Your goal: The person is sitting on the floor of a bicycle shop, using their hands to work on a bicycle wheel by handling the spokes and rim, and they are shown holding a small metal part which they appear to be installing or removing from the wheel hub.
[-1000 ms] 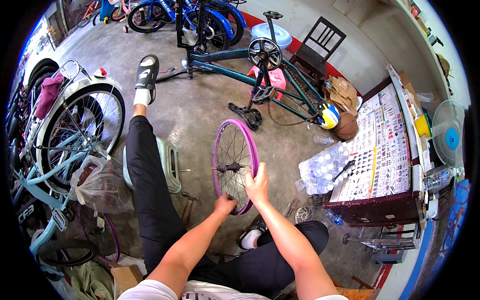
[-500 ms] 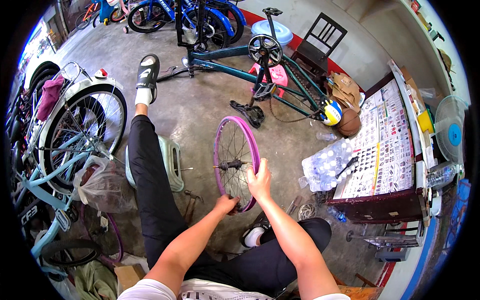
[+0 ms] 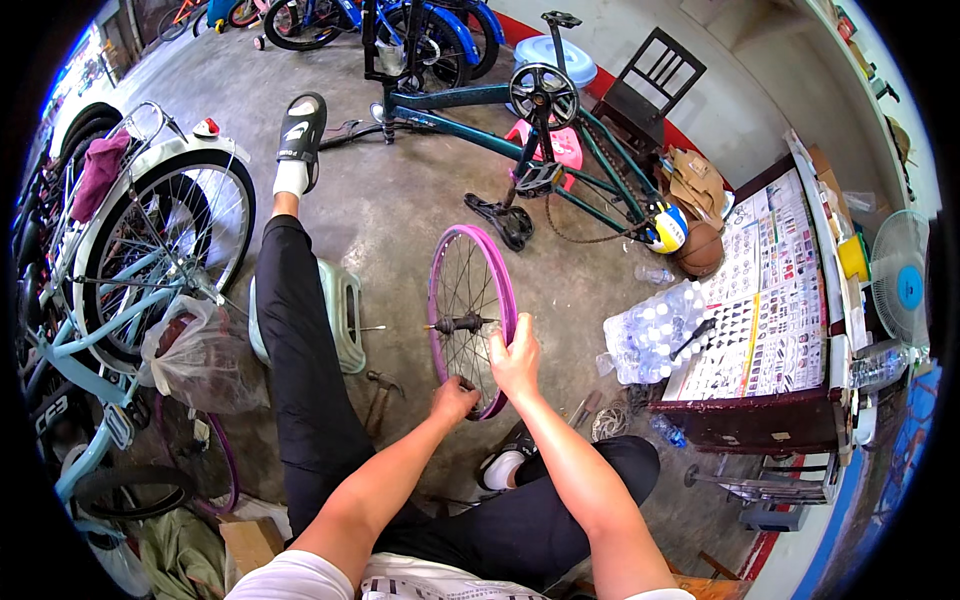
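A pink-purple bicycle wheel point(image 3: 505, 275) without a tyre stands tilted in front of me, its dark hub point(image 3: 462, 323) and thin spokes showing. My right hand point(image 3: 516, 358) is closed round the near right side of the rim, thumb up along the spokes. Lower down, my left hand point(image 3: 456, 398) is closed at the bottom of the wheel, fingers curled by the rim and spokes; the fingertips are partly hidden. Between my legs, left of that hand, a hammer point(image 3: 382, 385) lies on the floor.
A pale green stool point(image 3: 345, 310) stands beside my left leg. Ahead is a teal bicycle frame point(image 3: 460, 137) with a black saddle point(image 3: 500, 220) below. Wrapped water bottles point(image 3: 655, 330) and a low cabinet point(image 3: 750, 420) are on the right; a light-blue bicycle point(image 3: 100, 375) is at left.
My left hand has risen slightly along the lower rim, its fingers now closer to the spokes. My right hand keeps its grip on the wheel. The view has shifted a little.
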Demonstrator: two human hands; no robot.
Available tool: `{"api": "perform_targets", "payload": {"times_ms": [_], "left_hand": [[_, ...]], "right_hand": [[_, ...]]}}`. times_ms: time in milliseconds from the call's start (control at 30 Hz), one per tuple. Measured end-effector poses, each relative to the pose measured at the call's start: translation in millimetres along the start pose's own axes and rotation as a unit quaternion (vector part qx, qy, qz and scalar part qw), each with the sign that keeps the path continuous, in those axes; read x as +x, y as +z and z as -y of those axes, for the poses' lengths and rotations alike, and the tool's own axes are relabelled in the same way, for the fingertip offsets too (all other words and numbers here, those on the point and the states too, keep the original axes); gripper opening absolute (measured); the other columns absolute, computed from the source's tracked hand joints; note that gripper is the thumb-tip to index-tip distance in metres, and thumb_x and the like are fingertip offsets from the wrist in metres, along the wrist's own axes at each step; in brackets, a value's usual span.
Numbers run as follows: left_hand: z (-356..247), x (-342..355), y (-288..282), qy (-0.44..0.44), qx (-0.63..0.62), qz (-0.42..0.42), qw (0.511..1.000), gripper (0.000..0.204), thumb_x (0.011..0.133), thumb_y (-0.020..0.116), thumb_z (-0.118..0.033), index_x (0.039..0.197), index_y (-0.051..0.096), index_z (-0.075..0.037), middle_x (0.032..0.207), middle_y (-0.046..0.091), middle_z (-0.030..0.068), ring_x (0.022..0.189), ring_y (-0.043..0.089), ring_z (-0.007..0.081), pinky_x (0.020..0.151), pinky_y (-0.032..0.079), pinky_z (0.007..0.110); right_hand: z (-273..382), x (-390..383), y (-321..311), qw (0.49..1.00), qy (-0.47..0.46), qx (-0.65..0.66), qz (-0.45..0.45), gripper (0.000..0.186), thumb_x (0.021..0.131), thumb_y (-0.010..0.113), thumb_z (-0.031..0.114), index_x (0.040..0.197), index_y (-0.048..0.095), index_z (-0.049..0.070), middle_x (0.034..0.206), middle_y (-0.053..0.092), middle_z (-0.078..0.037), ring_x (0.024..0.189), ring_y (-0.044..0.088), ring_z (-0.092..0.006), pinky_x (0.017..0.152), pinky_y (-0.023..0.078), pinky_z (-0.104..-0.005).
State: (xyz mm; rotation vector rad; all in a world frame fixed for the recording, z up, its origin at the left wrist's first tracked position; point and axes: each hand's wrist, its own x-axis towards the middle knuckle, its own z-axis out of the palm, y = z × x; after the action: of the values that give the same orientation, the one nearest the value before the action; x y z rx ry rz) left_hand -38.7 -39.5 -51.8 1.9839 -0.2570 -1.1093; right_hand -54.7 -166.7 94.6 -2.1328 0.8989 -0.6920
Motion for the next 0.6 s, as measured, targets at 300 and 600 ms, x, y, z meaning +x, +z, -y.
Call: {"api": "perform_targets", "payload": {"times_ms": [300, 600], "left_hand": [[-6, -3, -18, -0.018, 0.003, 0.082, 0.996, 0.045, 0.086, 0.07, -0.045, 0.104, 0.072, -0.004, 0.092, 0.073, 0.0129, 0.08, 0.069, 0.022, 0.066, 0.053, 0.038], [-5, -5, -21, -0.12, -0.236, 0.176, 0.948, 0.039, 0.093, 0.071, -0.035, 0.105, 0.064, 0.001, 0.081, 0.068, 0.0089, 0.069, 0.068, 0.0197, 0.056, 0.054, 0.034]], "right_hand": [[-1, 1, -3, 1.0, 0.002, 0.009, -0.007, 0.024, 0.09, 0.062, 0.017, 0.101, 0.045, 0.004, 0.073, 0.06, -0.022, 0.068, 0.063, -0.0443, 0.06, 0.046, -0.0521], [-3, 3, -2, 1.0, -0.01, 0.021, -0.013, 0.025, 0.091, 0.061, 0.018, 0.102, 0.045, 0.003, 0.07, 0.058, -0.021, 0.064, 0.06, -0.044, 0.059, 0.045, -0.0506]]}}
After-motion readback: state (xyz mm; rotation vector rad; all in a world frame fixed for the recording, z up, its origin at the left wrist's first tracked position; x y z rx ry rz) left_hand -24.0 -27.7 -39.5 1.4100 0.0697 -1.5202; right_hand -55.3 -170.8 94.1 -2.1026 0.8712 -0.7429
